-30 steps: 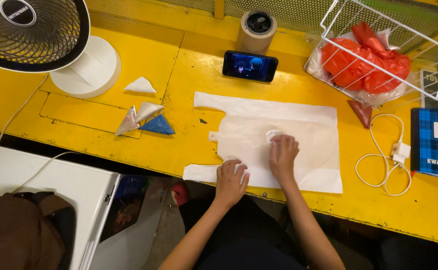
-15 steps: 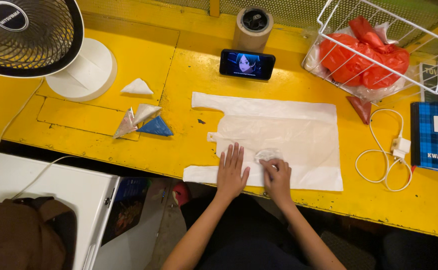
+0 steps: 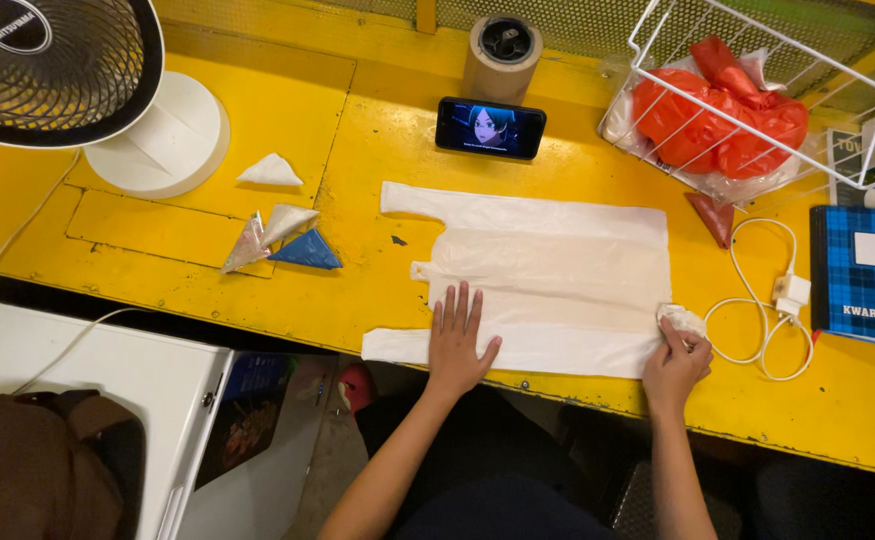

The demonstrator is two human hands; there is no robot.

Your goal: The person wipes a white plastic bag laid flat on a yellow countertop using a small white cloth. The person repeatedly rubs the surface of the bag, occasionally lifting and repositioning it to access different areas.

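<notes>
White bag (image 3: 548,270) lies flat on the yellow table (image 3: 258,110), likely thin, limp, slippery. Left hand (image 3: 461,340) open, pressing its near-left part; right hand (image 3: 676,358) pinches the near-right corner, the best grip

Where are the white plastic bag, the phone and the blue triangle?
white plastic bag (image 3: 558,260), head view, flat middle.
phone (image 3: 490,128), head view, lit screen.
blue triangle (image 3: 305,252), head view, its centre.

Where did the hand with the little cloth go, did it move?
Yes. The right hand with the small white cloth slid from the middle of the white plastic bag to its right edge, towards the white cable.
</notes>
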